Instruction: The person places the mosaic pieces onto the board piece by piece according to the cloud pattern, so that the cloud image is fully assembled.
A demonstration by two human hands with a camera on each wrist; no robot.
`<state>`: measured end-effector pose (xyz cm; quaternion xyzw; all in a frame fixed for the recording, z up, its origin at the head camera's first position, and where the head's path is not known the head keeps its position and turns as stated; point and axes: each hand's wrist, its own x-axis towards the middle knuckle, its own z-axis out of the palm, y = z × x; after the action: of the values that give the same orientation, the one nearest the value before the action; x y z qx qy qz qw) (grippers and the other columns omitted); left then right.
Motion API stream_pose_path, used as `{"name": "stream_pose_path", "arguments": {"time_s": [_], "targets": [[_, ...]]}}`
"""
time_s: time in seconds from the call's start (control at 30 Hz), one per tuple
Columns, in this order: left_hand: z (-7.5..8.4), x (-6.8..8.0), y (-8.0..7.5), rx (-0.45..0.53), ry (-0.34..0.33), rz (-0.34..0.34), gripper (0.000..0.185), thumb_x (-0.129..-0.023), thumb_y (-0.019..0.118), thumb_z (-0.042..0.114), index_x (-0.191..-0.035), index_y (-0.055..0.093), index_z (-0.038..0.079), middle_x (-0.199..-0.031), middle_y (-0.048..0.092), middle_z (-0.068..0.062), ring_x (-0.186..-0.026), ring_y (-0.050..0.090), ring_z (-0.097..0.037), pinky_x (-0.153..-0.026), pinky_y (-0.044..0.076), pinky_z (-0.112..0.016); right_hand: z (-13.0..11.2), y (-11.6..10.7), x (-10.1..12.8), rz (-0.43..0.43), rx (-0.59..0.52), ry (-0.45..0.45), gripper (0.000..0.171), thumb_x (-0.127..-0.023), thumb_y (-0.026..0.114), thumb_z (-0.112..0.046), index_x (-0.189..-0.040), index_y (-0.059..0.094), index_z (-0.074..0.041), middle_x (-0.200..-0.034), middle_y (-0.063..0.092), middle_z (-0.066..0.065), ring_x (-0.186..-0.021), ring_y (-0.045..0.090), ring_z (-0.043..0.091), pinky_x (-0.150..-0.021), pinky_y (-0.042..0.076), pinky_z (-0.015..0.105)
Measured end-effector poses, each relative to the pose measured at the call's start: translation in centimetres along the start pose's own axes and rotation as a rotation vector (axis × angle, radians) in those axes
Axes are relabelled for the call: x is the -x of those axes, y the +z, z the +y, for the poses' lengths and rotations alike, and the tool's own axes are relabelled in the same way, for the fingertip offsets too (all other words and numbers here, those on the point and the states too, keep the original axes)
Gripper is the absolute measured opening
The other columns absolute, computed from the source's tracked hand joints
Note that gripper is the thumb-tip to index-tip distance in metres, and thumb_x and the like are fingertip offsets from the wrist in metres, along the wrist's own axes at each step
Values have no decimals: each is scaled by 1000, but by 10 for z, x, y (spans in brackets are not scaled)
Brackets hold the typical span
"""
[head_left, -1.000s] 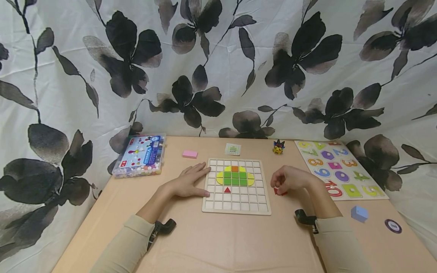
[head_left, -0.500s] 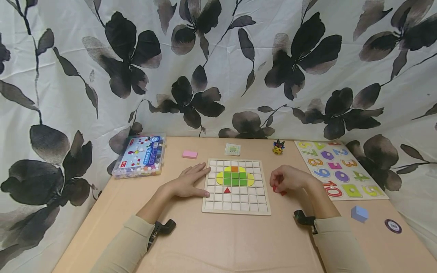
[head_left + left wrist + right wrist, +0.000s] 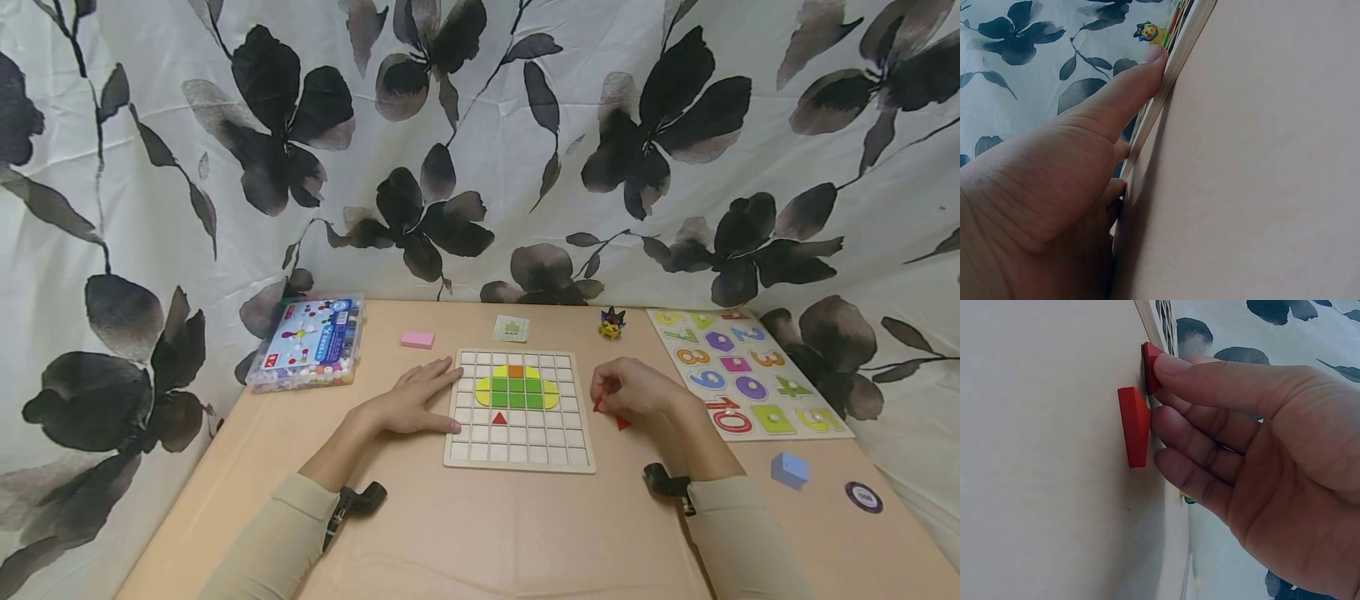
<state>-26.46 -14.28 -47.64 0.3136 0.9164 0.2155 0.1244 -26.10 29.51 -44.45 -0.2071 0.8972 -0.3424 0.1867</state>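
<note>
So far the grid board (image 3: 519, 408) mid-desk has few tiles; most squares are bare. Right hand (image 3: 633, 392) pinches a red piece (image 3: 1150, 367) by the board's right edge. Left hand (image 3: 416, 400) lies flat, steadying its left edge.

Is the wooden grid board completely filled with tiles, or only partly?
Partly: the grid board has coloured tiles only in its middle; the outer cells are bare.

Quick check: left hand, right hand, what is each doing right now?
Left hand: open, fingers flat against the edge of the wooden grid board.
Right hand: pinching a red piece.
</note>
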Motion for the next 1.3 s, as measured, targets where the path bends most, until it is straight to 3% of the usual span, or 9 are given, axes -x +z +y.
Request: {"name": "stream_pose_path", "arguments": {"time_s": [0.27, 0.43, 0.7, 0.87, 1.3], "targets": [[0, 0, 0, 5, 2, -2, 104, -87, 69, 72, -167, 26, 21, -176, 7, -11, -164, 6, -32, -131, 3, -57, -5, -2, 4, 112, 24, -31, 9, -93, 73, -3, -93, 72, -12, -90, 69, 1, -87, 59, 21, -74, 49, 29], [0, 0, 1, 5, -2, -4, 105, -86, 69, 72, -167, 25, 21, -177, 7, -10, -164, 5, -31, -131, 3, -56, -10, -4, 1, 143, 7, -82, 6, -95, 75, -9, -95, 70, -11, -91, 69, 1, -85, 58, 21, -73, 48, 26], [-1, -1, 0, 10, -4, -9, 106, -86, 69, 73, -167, 24, 22, -177, 7, -10, -164, 4, -31, -131, 3, -57, -20, 2, -3, 221, -16, -123, 11, -91, 78, -5, -102, 77, -9, -93, 74, -1, -85, 62, 20, -74, 52, 24], [-1, -1, 0, 6, -3, -8, 105, -86, 69, 72, -167, 25, 22, -177, 7, -10, -164, 5, -31, -131, 3, -57, -30, 6, -5, 215, -61, -149, 19, -91, 75, 2, -108, 78, -6, -99, 77, 2, -92, 66, 22, -81, 56, 24], [-2, -1, 1, -2, 3, -6, 105, -86, 68, 73, -167, 25, 21, -177, 7, -11, -164, 5, -31, -131, 3, -57, -55, 27, -15, 162, -110, -150, 22, -89, 80, -2, -111, 79, -6, -100, 78, 1, -85, 66, 21, -75, 56, 23]]}}
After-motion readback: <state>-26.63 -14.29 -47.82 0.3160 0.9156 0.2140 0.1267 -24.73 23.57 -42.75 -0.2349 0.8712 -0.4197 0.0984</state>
